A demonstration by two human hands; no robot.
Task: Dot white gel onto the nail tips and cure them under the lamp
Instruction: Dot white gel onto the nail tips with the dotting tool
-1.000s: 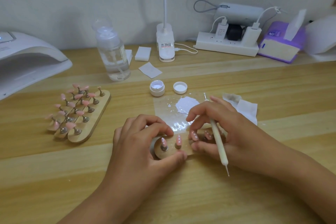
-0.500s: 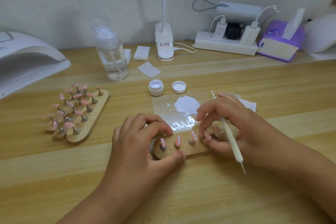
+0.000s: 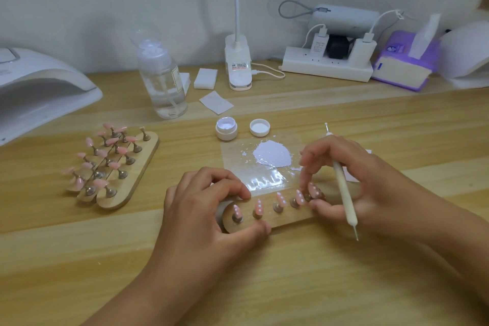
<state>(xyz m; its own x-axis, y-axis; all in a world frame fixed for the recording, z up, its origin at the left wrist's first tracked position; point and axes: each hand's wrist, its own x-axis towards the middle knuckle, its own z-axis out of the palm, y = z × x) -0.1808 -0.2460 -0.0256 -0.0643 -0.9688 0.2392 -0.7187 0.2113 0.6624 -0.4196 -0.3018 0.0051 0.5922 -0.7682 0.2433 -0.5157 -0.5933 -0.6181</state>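
Note:
A wooden strip holder (image 3: 267,216) lies in front of me with several pink nail tips (image 3: 281,198) standing on it, each carrying white dots. My left hand (image 3: 209,209) grips the holder's left end between fingers and thumb. My right hand (image 3: 357,182) holds a white dotting pen (image 3: 344,188) tucked in its fingers and pinches the rightmost nail tip (image 3: 313,190). White gel (image 3: 272,153) is spread on a clear film (image 3: 254,167) behind the holder. The open gel jar (image 3: 226,128) and its lid (image 3: 259,127) stand further back. The white curing lamp (image 3: 39,87) sits at far left.
A second wooden holder (image 3: 116,169) with several plain pink tips lies at left. A clear pump bottle (image 3: 162,79), white pads (image 3: 205,78), a desk lamp base (image 3: 239,66), a power strip (image 3: 328,66) and a purple tissue pack (image 3: 404,61) line the back.
My right hand has slid rightwards along the holder from the middle tips to the rightmost one, the pen moving with it. My left hand has stayed on the left end.

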